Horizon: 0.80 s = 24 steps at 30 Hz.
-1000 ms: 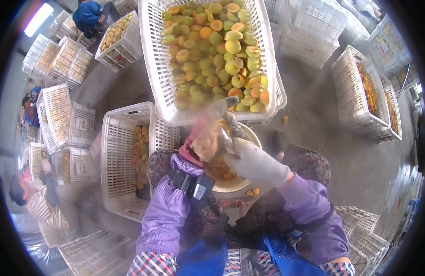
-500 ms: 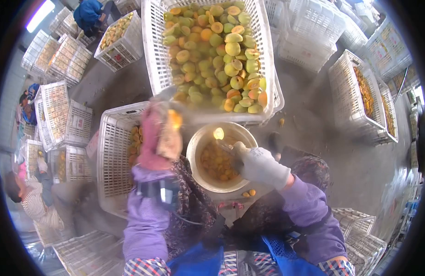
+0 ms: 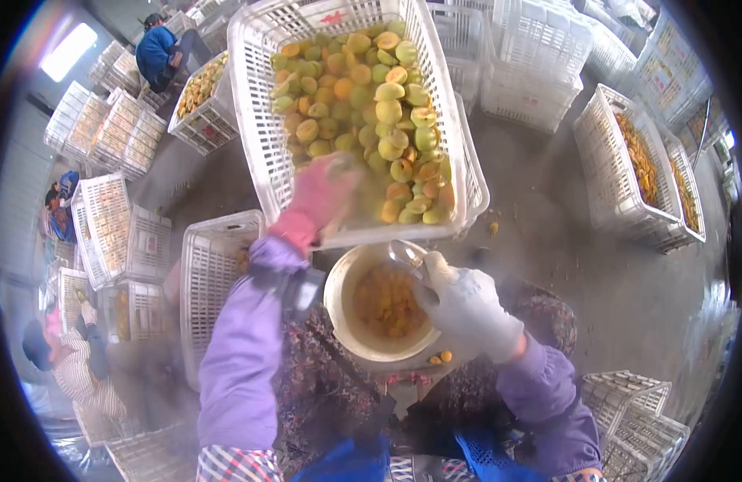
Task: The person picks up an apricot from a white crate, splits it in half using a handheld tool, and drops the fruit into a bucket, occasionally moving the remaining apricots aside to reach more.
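Observation:
My left hand (image 3: pixel 318 197), in a pink glove, reaches over the near left corner of a big white plastic crate (image 3: pixel 403 234). Green and orange halved fruit (image 3: pixel 363 104), apricot-like, fills that crate. Motion smears the left fingers at the fruit. In a greyish-white glove, my right hand (image 3: pixel 471 313) is closed around a shiny metal spoon-like tool (image 3: pixel 406 255), its head over the far rim of the bucket. The cream bucket (image 3: pixel 332 301) stands between my knees, with orange-yellow pieces (image 3: pixel 388 305) in the bottom.
Another white crate (image 3: pixel 196 297) stands at my left. A few small orange pieces (image 3: pixel 441 357) lie just below the bucket. Crates of orange fruit (image 3: pixel 636 161) stand at right. People in blue (image 3: pixel 152 56) and in stripes (image 3: pixel 85 386) sit among crates at left.
My left hand has moved from above the left crate, where something orange showed at it, to the fruit in the big crate. The yellow piece at the tool's head no longer shows.

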### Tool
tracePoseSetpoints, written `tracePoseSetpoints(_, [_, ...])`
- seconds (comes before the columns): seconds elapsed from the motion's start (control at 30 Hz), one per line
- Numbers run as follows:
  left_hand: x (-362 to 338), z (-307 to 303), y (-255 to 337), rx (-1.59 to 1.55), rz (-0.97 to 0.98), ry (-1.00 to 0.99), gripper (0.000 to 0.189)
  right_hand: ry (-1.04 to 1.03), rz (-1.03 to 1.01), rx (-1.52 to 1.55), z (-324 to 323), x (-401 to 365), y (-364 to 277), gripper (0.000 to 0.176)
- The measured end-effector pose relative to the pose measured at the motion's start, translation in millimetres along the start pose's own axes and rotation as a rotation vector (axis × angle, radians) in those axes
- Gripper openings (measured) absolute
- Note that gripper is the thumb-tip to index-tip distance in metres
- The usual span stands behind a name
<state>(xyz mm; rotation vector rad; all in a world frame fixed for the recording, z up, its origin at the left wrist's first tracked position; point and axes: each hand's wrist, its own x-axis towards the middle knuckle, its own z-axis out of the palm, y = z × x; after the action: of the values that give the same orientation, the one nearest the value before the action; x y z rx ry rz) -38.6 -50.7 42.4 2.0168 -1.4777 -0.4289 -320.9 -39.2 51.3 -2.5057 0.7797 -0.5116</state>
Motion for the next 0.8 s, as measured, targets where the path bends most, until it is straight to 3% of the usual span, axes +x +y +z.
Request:
tracePoseSetpoints(0.17, [71, 95, -9, 0.267, -0.013, 0.089, 0.053, 0.026, 0.144, 0.126, -12, 4, 7, 0.026])
tracePoseSetpoints(0.27, [64, 89, 19, 0.195, -0.066, 0.132, 0.056, 0.028, 0.164, 0.16, -15, 6, 10, 0.027])
tracePoseSetpoints(0.33, [61, 83, 11, -0.337, -0.163, 0.072, 0.052, 0.027, 0.178, 0.224, -18, 7, 10, 0.028])
tracePoseSetpoints(0.4, [55, 75, -13, -0.556, -0.006, 0.022, 0.048, 0.071, 0.19, 0.267, -22, 10, 10, 0.027])
tracePoseSetpoints(0.43, [48, 70, -26, -0.509, 0.196, -0.002, 0.045, 0.093, 0.192, 0.292, -23, 11, 9, 0.027])
tracePoseSetpoints(0.5, [30, 64, -40, -0.507, 0.369, -0.009, 0.041, 0.119, 0.166, 0.3, -21, 13, 9, 0.027])
tracePoseSetpoints(0.77, [-77, 27, 26, -0.835, 0.073, 0.064, 0.037, 0.151, 0.052, 0.091, 4, 16, 1, 0.025])
tracePoseSetpoints(0.8, [-81, 26, 29, -0.636, 0.16, 0.058, 0.037, 0.142, 0.042, 0.064, 7, 17, -1, 0.024])
